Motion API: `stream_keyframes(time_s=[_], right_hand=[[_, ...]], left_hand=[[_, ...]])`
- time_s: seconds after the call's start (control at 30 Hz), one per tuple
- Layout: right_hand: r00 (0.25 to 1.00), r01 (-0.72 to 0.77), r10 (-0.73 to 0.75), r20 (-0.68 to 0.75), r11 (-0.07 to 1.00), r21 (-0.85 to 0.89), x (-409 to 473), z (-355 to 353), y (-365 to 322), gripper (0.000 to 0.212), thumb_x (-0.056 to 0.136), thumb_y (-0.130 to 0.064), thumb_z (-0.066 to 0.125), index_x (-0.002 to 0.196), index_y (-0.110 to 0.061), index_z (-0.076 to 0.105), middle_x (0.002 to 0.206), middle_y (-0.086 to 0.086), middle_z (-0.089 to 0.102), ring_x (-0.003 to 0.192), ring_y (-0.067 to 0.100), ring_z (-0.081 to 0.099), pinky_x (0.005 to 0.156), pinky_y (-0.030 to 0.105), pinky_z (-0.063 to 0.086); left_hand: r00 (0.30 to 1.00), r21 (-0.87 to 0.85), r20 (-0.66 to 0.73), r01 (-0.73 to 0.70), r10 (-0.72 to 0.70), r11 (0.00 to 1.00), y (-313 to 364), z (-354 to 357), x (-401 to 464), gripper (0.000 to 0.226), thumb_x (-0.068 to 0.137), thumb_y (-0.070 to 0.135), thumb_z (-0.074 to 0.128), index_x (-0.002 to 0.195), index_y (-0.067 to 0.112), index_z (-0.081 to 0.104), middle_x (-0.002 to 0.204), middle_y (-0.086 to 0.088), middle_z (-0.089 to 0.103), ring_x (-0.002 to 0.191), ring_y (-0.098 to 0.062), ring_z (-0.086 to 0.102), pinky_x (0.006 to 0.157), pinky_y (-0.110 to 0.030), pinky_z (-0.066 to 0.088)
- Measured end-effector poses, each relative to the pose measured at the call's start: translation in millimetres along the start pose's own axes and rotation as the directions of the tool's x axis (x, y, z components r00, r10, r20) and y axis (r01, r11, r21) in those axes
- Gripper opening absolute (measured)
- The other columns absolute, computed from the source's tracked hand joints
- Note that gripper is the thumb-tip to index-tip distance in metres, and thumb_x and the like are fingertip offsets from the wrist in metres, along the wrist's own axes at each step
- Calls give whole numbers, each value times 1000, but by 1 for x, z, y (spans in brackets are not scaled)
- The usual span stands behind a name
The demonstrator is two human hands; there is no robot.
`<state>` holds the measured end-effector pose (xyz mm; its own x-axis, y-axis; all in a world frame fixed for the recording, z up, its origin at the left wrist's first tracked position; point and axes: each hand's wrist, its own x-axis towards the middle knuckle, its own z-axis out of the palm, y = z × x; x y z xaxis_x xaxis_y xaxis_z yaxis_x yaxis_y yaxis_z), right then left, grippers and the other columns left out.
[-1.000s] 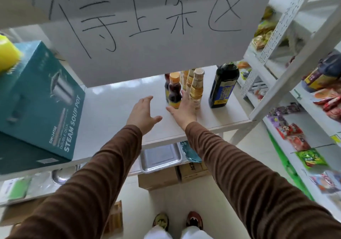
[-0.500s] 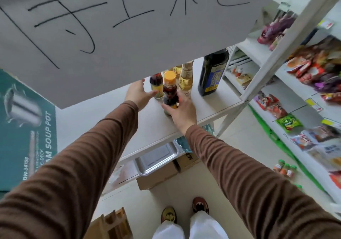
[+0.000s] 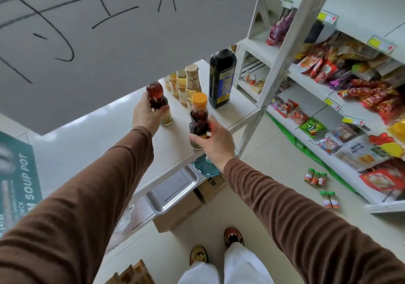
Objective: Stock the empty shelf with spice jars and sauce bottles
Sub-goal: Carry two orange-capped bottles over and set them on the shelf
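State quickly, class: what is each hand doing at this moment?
Left hand: grip closed on a dark sauce bottle.
Right hand: grip closed on an orange-capped sauce bottle.

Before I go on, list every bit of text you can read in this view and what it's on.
"SOUP POT": white letters on the teal box at far left; the smaller lines beside it are blurred.
"上": one clear handwritten character on the white sign overhead; its neighbours are cut off.
Tall dark bottle: blue label, print unreadable.
Small bottles in the left hand and right hand: labels hidden or blurred.
Snack packets and shelf price tags: too small to read.
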<state>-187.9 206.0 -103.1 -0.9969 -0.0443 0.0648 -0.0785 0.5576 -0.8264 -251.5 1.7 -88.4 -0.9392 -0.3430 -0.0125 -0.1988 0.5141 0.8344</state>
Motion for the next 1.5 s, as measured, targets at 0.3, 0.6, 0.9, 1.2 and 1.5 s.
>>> stream_keyframes(time_s=[0.3,0.6,0.9,1.2,1.5], right_hand=[[996,-17,14,-87,999,-34,-17,-61,3,49,81,-42,81,117,-17,59,110,2,73,96,19,69,87,36,57],[957,-135,121,-264,990,-33,-15,-187,68,53,80,-46,80,121,-20,60,113,0,72,101,18,67,91,36,53],[889,-222,216,-403,974,33,-12,-381,180,46,78,-44,81,115,-24,62,108,-5,71,100,17,66,87,39,53],[826,-300,256,-503,954,-7,15,-563,279,59,80,-55,76,129,-28,58,119,-5,70,107,19,65,84,34,52],[653,-390,316,-688,919,52,89,-696,358,46,77,-44,81,117,-27,64,110,-3,73,101,21,67,89,39,54]], left_hand=[[968,-57,189,-160,168,985,24,4,-83,51,87,16,74,134,22,55,120,8,65,107,-12,60,93,-30,46],[864,-57,353,-363,359,930,115,107,-105,53,81,26,79,130,22,58,111,8,67,100,-13,63,82,-19,47],[757,-139,492,-418,429,898,254,304,-138,53,81,26,79,129,22,58,110,6,67,101,-14,62,85,-30,46],[631,-207,571,-509,526,835,389,477,-161,51,79,30,79,125,19,59,104,7,66,96,-16,62,75,-23,46],[447,-296,642,-605,623,739,513,625,-120,53,81,29,78,129,19,57,118,1,69,104,-16,63,87,-31,48]])
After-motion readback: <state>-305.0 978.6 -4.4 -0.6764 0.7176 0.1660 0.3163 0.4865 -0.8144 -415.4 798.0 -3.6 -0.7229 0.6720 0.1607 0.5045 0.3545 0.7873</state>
